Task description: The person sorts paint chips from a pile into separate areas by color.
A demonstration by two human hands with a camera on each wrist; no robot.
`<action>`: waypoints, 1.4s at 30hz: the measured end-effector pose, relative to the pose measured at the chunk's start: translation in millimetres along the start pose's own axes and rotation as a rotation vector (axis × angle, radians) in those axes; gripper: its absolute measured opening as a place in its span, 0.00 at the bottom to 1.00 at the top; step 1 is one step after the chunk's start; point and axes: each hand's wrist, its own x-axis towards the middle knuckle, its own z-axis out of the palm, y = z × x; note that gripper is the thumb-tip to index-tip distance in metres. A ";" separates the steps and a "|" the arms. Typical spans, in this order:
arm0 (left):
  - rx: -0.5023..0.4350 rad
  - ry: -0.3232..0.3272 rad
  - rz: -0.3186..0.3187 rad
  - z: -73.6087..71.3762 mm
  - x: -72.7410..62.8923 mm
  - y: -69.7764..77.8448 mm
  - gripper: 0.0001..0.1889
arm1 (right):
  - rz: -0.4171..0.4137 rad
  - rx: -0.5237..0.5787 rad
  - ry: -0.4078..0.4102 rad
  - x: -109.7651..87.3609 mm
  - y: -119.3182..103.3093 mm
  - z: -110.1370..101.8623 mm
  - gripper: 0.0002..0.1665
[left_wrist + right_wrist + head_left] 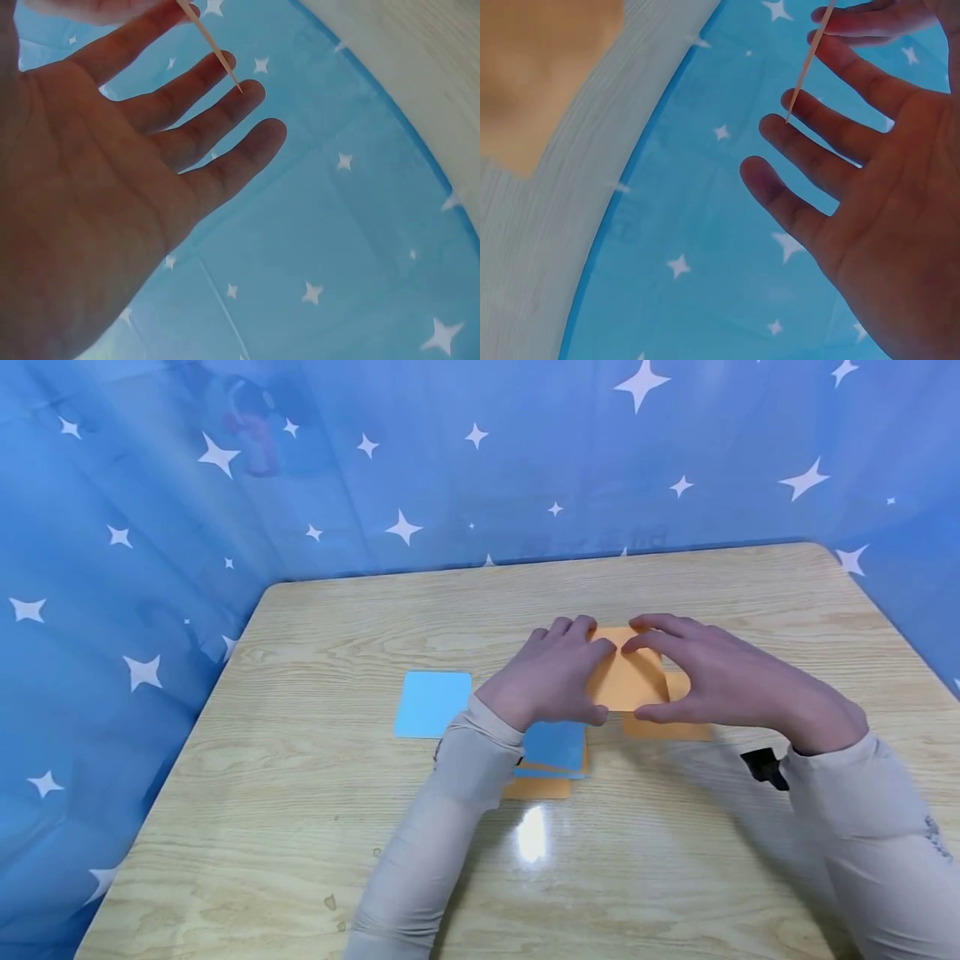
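Observation:
Between both hands an orange square sheet of paper [628,675] is held up above the table. My left hand [553,672] grips its left side, thumb low and fingers at the upper edge. On the opposite side, my right hand [716,677] holds it with the index fingertip near the middle and the thumb at the lower edge. Both wrist views catch a thin sliver of the sheet [214,46] edge-on against the left fingers and the same sheet [808,64] against the right ones. Some fingertips are hidden behind the paper.
Another orange sheet [667,732] lies on the wooden table [300,777] below the right hand. A blue square sheet [432,704] lies left of the left hand. Under the left wrist, a blue sheet [553,746] overlaps orange ones. A blue star-printed cloth [450,477] hangs behind.

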 end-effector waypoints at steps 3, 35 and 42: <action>0.020 -0.021 0.012 3.0 10.8 9.4 0.37 | 0.017 -0.015 -0.003 -7.1 9.6 -0.5 0.38; 0.079 -0.198 0.008 62.0 63.1 47.3 0.35 | 0.079 0.000 -0.114 -30.8 63.3 46.7 0.41; 0.086 -0.206 0.006 64.6 63.9 48.2 0.35 | 0.090 0.016 -0.134 -31.4 63.3 48.3 0.40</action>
